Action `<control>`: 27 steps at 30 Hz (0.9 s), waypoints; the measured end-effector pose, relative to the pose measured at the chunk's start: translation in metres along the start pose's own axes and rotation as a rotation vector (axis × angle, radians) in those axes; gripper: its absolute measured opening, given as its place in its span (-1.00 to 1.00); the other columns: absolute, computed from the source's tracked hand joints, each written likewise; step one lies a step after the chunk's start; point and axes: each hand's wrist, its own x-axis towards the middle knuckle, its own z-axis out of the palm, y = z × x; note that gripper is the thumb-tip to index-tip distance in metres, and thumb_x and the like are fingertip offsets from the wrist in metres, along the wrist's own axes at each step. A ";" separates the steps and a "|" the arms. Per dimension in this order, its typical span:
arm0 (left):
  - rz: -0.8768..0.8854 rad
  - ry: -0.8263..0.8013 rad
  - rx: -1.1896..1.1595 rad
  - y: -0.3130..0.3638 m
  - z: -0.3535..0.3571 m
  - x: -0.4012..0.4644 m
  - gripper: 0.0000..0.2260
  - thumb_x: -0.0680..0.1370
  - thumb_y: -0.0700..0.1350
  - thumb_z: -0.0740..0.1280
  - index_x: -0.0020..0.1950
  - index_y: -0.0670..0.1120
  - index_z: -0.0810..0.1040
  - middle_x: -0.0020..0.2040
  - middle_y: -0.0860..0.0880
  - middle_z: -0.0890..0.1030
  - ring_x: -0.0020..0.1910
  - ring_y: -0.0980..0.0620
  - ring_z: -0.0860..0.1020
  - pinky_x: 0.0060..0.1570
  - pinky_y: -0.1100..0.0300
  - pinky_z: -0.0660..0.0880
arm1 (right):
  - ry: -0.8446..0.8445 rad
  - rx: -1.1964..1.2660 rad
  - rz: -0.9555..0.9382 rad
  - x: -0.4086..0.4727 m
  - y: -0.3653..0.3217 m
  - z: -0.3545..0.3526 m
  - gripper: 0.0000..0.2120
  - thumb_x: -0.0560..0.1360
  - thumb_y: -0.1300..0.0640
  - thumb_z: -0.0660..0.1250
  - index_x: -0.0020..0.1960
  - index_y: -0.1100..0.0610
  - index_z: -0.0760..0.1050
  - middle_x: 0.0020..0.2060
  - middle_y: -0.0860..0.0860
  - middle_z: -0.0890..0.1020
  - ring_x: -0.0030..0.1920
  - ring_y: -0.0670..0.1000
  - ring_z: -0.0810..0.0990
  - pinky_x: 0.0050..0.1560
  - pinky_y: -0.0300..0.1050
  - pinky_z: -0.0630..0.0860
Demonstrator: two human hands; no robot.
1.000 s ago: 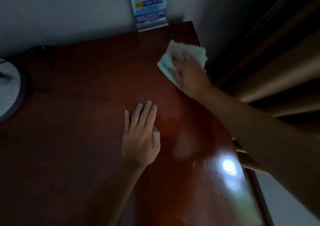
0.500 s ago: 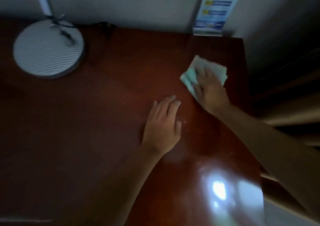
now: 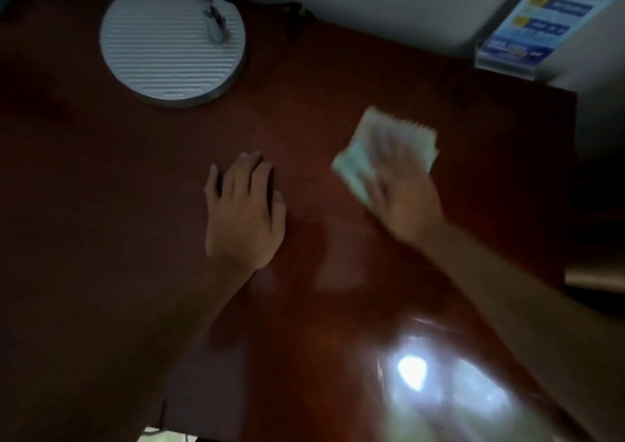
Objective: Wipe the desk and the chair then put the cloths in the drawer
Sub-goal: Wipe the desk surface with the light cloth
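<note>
Head view of a dark red desk (image 3: 101, 204) set against a pale wall. Far left, a round ribbed lamp base (image 3: 172, 40) stands near the back edge, well apart from both hands. At centre, the left hand (image 3: 243, 211) lies palm down on the wood with fingers nearly straight and close together, holding nothing; it probably steadies the person while leaning. To its right, the right hand (image 3: 402, 191), blurred, presses flat fingers on a folded pale green cloth (image 3: 358, 171), pinning it to the surface so it can rub the wood. A blue leaflet stand (image 3: 527, 32) occupies the far right back corner. Desk wiping appears under way; chair and drawer are out of view.
</note>
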 end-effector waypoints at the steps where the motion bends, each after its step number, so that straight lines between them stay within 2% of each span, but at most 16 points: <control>1: -0.004 0.004 -0.001 0.000 0.000 0.001 -0.63 0.59 -0.06 0.21 0.34 -0.19 0.47 0.39 -0.17 0.46 0.43 -0.14 0.36 0.45 -0.23 0.15 | 0.020 0.006 0.111 0.037 0.015 -0.005 -0.54 0.67 0.08 0.10 0.52 0.24 0.22 0.52 0.26 0.19 0.52 0.30 0.16 0.51 0.23 0.09; 4: 0.003 0.018 0.010 0.001 0.000 0.001 -0.63 0.59 -0.05 0.20 0.34 -0.18 0.48 0.39 -0.17 0.47 0.43 -0.13 0.37 0.45 -0.22 0.15 | 0.020 -0.012 0.175 0.106 0.018 -0.007 -0.52 0.67 0.02 0.05 0.54 0.19 0.19 0.55 0.18 0.15 0.54 0.24 0.13 0.50 0.14 0.08; 6: 0.002 0.037 0.014 0.000 0.000 0.002 -0.63 0.59 -0.04 0.18 0.33 -0.19 0.48 0.37 -0.16 0.48 0.43 -0.13 0.38 0.44 -0.21 0.17 | 0.029 -0.008 0.115 0.090 -0.014 0.005 -0.54 0.65 0.08 0.11 0.51 0.20 0.25 0.53 0.19 0.22 0.51 0.25 0.19 0.50 0.17 0.11; 8: 0.009 0.039 0.012 0.000 0.001 0.001 -0.62 0.60 -0.03 0.16 0.33 -0.19 0.49 0.37 -0.17 0.49 0.42 -0.13 0.39 0.43 -0.22 0.18 | 0.037 0.067 -0.016 0.031 -0.053 0.015 -0.55 0.62 0.11 0.18 0.48 0.20 0.30 0.49 0.19 0.31 0.51 0.22 0.22 0.47 0.24 0.19; 9: 0.009 0.037 0.012 0.000 0.002 0.001 -0.61 0.60 -0.03 0.15 0.32 -0.20 0.49 0.37 -0.17 0.49 0.42 -0.14 0.40 0.43 -0.23 0.18 | 0.004 0.097 -0.121 0.001 -0.067 0.018 -0.55 0.63 0.08 0.16 0.49 0.16 0.29 0.50 0.15 0.31 0.53 0.17 0.18 0.48 0.24 0.19; 12: 0.008 0.027 0.024 0.001 0.001 0.002 -0.62 0.61 -0.03 0.14 0.32 -0.20 0.49 0.37 -0.17 0.49 0.42 -0.14 0.39 0.43 -0.23 0.18 | -0.137 0.087 -0.377 -0.026 -0.060 0.011 -0.54 0.63 0.04 0.17 0.51 0.06 0.27 0.52 0.03 0.28 0.56 0.09 0.12 0.51 0.17 0.13; 13: 0.013 0.028 0.023 0.001 0.001 0.002 -0.62 0.61 -0.03 0.14 0.32 -0.20 0.49 0.37 -0.17 0.49 0.42 -0.14 0.39 0.44 -0.23 0.18 | -0.158 0.065 -0.358 -0.011 -0.047 0.006 -0.54 0.61 0.06 0.19 0.50 0.06 0.29 0.51 0.04 0.30 0.54 0.11 0.17 0.52 0.14 0.13; 15: 0.008 0.033 0.018 0.001 0.001 0.003 -0.62 0.61 -0.03 0.14 0.33 -0.19 0.49 0.38 -0.16 0.48 0.43 -0.13 0.38 0.45 -0.21 0.16 | -0.147 0.008 -0.087 0.043 -0.021 -0.002 -0.54 0.61 0.07 0.17 0.50 0.08 0.29 0.50 0.12 0.32 0.51 0.17 0.23 0.48 0.10 0.15; 17: -0.008 0.027 0.017 0.001 0.001 0.003 -0.62 0.61 -0.02 0.14 0.33 -0.18 0.49 0.38 -0.16 0.48 0.44 -0.12 0.37 0.46 -0.20 0.14 | -0.102 -0.032 0.089 0.101 0.005 -0.011 -0.53 0.65 0.04 0.12 0.53 0.13 0.23 0.53 0.13 0.25 0.53 0.19 0.18 0.50 0.11 0.09; 20: 0.006 0.030 0.017 0.000 0.002 0.002 -0.62 0.61 -0.02 0.15 0.34 -0.18 0.49 0.38 -0.16 0.48 0.43 -0.12 0.37 0.46 -0.20 0.15 | -0.039 -0.042 0.098 0.109 -0.004 -0.004 -0.53 0.65 0.07 0.11 0.53 0.17 0.21 0.55 0.13 0.20 0.53 0.23 0.15 0.50 0.17 0.09; 24: 0.003 0.038 0.006 0.001 0.002 0.002 -0.62 0.61 -0.02 0.15 0.33 -0.19 0.49 0.38 -0.17 0.48 0.43 -0.13 0.38 0.44 -0.22 0.17 | 0.011 0.038 -0.101 0.017 -0.050 0.015 -0.55 0.62 0.07 0.13 0.49 0.12 0.30 0.50 0.08 0.31 0.53 0.17 0.20 0.51 0.20 0.11; 26: 0.000 0.036 0.007 0.000 0.002 0.002 -0.62 0.61 -0.03 0.15 0.33 -0.19 0.49 0.38 -0.16 0.48 0.44 -0.12 0.38 0.44 -0.22 0.17 | -0.029 0.037 -0.133 0.031 -0.035 0.012 -0.56 0.62 0.09 0.16 0.49 0.12 0.31 0.49 0.09 0.34 0.52 0.17 0.21 0.51 0.18 0.11; 27: 0.006 0.035 0.004 0.000 0.002 0.001 -0.62 0.61 -0.03 0.15 0.34 -0.18 0.49 0.38 -0.16 0.48 0.44 -0.12 0.37 0.44 -0.22 0.17 | -0.029 0.009 -0.078 0.051 -0.022 0.009 -0.55 0.62 0.10 0.17 0.49 0.15 0.31 0.48 0.12 0.34 0.52 0.19 0.21 0.51 0.17 0.11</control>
